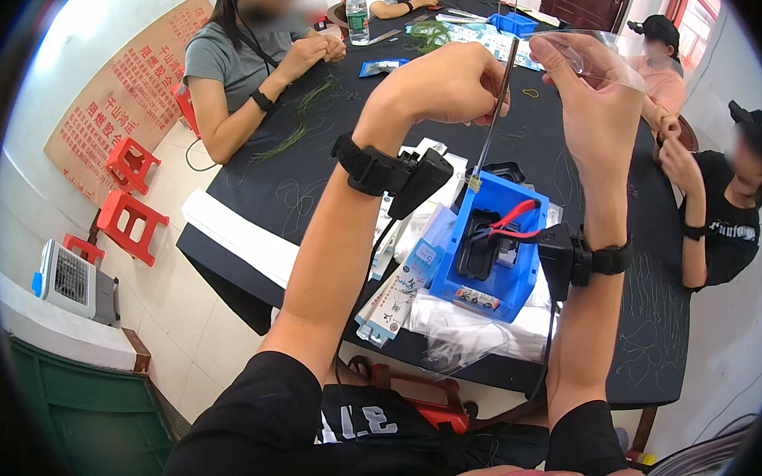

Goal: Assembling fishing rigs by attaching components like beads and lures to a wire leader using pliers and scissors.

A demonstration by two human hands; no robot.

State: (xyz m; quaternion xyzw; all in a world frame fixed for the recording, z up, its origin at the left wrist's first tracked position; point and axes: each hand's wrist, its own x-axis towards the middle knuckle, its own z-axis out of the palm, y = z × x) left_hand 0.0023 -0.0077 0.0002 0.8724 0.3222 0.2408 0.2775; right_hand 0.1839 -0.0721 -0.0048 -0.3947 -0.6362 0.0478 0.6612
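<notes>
Both my forearms reach up over a dark table, a black strap with a small black device on each wrist. My left hand (459,86) is closed, its fingertips pinched beside a thin upright metal rod (493,116); what they hold, if anything, is too small to make out. Level with it, my right hand (596,97) grips a clear, curved piece of plastic film (599,45) between thumb and fingers. The rod rises from the far edge of a blue plastic bin (513,293). Inside the bin lie red-handled pliers (515,220) and a black tray (477,254).
Printed packets (397,297) and clear plastic bags (464,341) lie around the bin. Green thread (302,126) and pale line (648,310) spread over the table (248,172). A water bottle (357,17) stands far left. Several people sit around; red stools (130,225) stand left.
</notes>
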